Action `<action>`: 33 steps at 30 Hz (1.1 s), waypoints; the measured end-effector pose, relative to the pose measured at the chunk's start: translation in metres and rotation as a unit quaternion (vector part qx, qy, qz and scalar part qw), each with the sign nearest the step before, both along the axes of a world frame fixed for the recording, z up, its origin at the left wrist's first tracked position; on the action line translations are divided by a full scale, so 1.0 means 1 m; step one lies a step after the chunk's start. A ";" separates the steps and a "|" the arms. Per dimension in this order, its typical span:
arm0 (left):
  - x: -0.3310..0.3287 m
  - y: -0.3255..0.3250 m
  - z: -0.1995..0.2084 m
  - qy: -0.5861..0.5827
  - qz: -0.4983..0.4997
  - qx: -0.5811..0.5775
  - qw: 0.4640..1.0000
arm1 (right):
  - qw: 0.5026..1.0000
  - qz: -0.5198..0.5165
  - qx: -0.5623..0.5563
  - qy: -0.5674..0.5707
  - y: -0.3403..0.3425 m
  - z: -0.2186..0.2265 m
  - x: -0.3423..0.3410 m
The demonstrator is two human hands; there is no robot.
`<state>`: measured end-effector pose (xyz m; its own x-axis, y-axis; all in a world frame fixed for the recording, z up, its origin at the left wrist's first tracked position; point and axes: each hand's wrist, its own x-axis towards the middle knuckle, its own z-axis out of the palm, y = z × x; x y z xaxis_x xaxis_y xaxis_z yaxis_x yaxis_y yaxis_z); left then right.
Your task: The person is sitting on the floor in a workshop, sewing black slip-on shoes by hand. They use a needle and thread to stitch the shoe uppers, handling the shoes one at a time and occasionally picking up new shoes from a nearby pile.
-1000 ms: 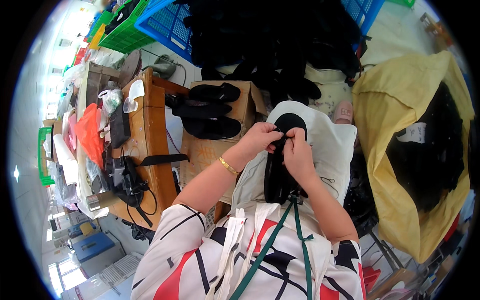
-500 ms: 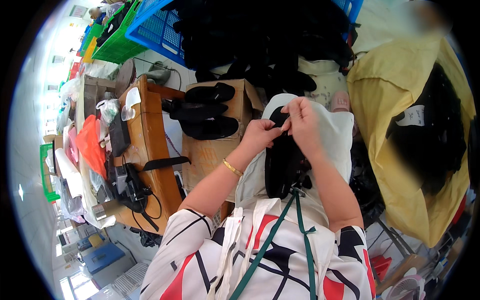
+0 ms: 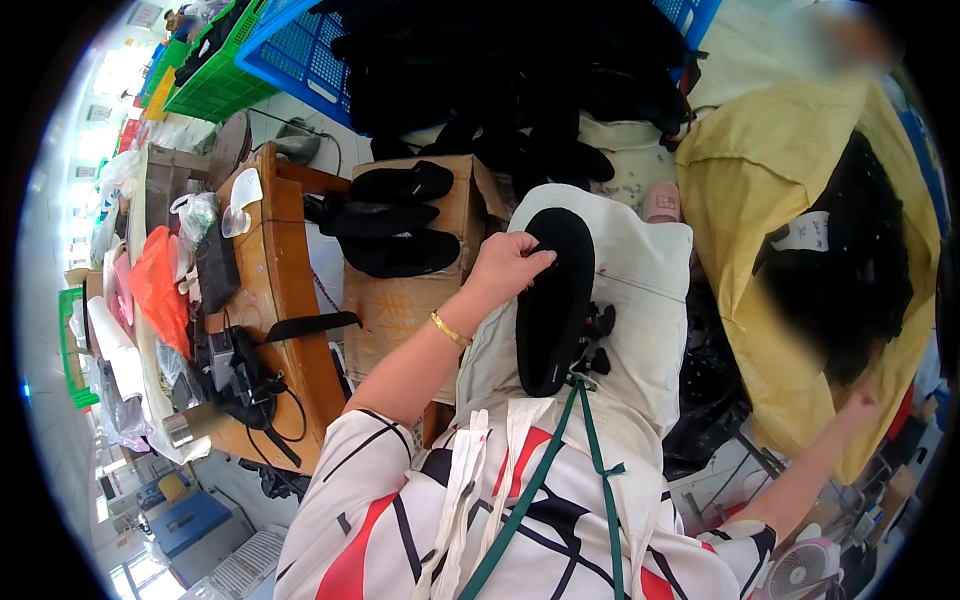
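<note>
The black shoe [image 3: 556, 315] lies lengthwise on the white cloth [image 3: 645, 260] over the lap, its long axis running roughly from 12 o'clock to 6 o'clock, with the upper end leaning slightly toward 1 o'clock. The left hand [image 3: 503, 267] is the nearer hand, set at the 10 o'clock side of the shoe. Its grip is closed, thumb and forefinger together over the upper part; whether the fingertips pinch the shoe or a thin item on it cannot be told. Most of the shoe's length extends toward 6 o'clock from this grip. The right hand [image 3: 855, 408] is well apart, toward 4 o'clock, at the lower part of the yellow bag [image 3: 745, 150]; blur prevents reading its finger opening or any contents.
</note>
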<state>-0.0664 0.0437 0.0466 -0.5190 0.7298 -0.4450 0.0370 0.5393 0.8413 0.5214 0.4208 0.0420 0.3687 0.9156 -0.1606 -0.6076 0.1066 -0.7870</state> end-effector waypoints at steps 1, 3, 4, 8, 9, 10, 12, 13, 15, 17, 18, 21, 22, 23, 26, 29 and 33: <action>0.000 -0.001 -0.001 -0.007 -0.003 -0.001 1.000 | 0.997 -0.050 -0.012 -0.064 -0.003 0.002 0.008; 0.001 0.000 -0.002 -0.019 -0.012 0.000 1.000 | 0.981 -0.094 -0.045 -0.165 -0.016 0.003 0.000; 0.000 -0.001 0.000 0.023 -0.030 -0.003 0.999 | 0.973 -0.080 -0.063 -0.206 -0.022 0.000 -0.019; 0.015 0.000 0.023 0.308 -0.064 0.060 0.947 | 0.904 0.178 -0.058 -0.385 -0.101 -0.016 -0.168; 0.020 -0.001 0.028 0.402 -0.062 0.094 0.909 | 0.859 0.261 0.004 -0.442 -0.130 -0.020 -0.213; 0.020 -0.002 0.028 0.474 -0.124 0.098 0.867 | 0.807 0.329 0.076 -0.485 -0.159 -0.025 -0.257; 0.017 -0.009 0.023 0.605 -0.234 0.096 0.755 | 0.653 0.479 0.185 -0.556 -0.206 -0.008 -0.329; 0.017 -0.011 0.021 0.601 -0.250 0.095 0.753 | 0.614 0.509 0.257 -0.545 -0.223 -0.002 -0.354; 0.019 -0.016 0.020 0.596 -0.281 0.090 0.747 | 0.543 0.526 0.373 -0.538 -0.240 -0.014 -0.381; 0.020 -0.021 0.018 0.575 -0.262 0.083 0.771 | 0.446 0.516 0.379 -0.625 -0.241 -0.020 -0.388; 0.021 -0.023 0.018 0.564 -0.251 0.079 0.783 | 0.394 0.509 0.381 -0.664 -0.240 -0.022 -0.392; 0.028 -0.024 0.021 0.497 -0.193 0.077 0.843 | 0.471 0.397 0.391 -0.684 -0.224 -0.016 -0.408; 0.029 -0.024 0.019 0.483 -0.180 0.079 0.853 | 0.597 0.444 0.308 -0.593 -0.225 -0.012 -0.414; 0.029 -0.022 0.015 0.470 -0.167 0.084 0.863 | 0.703 0.474 0.214 -0.484 -0.230 -0.004 -0.423; 0.032 -0.018 0.005 0.430 -0.137 0.078 0.889 | 0.834 0.514 0.070 -0.189 -0.260 0.014 -0.454; 0.030 -0.016 0.003 0.426 -0.136 0.074 0.891 | 0.840 0.541 -0.014 0.033 -0.280 0.018 -0.467; 0.022 -0.022 -0.016 0.478 -0.164 0.058 0.861 | 0.815 0.576 -0.023 0.059 -0.295 0.023 -0.453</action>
